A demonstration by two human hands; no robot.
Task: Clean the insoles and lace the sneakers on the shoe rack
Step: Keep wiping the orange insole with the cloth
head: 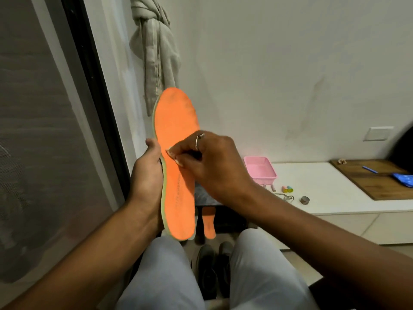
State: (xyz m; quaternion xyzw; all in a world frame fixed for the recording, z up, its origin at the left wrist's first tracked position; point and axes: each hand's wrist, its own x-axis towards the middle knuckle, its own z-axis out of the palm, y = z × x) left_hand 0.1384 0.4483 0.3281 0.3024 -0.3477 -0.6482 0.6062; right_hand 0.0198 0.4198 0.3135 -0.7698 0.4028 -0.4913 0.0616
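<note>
From the head view, the long orange foam insole with a pale green rim (pixel 176 121) is up in the air in front of the person's lap, heel down towards the knees, toe up towards the knotted grey cloth hanging on the wall (pixel 156 52). The left hand (pixel 146 168) has it by the left edge at mid-length, thumb wrapped over the rim and the fingers clamped round behind. The right hand (pixel 214 162) comes in across the face, its fingers (pixel 185 153) curled tight together with the tips down on the orange fabric, and nothing shows between them. This looks like a light, bendy piece: thin foam that will flop at toe and heel if held at one end. The mid-length grip is the sensible one, backing the spot being worked. The fabric top should give good friction, but hard picking could fray it or peel it from the foam. Below, a second orange insole (pixel 209 224) lies near the dark sneakers (pixel 214 271) between the knees. Off to the right, a pink plastic basket (pixel 260 170) sits on the white surface (pixel 335 193).
</note>
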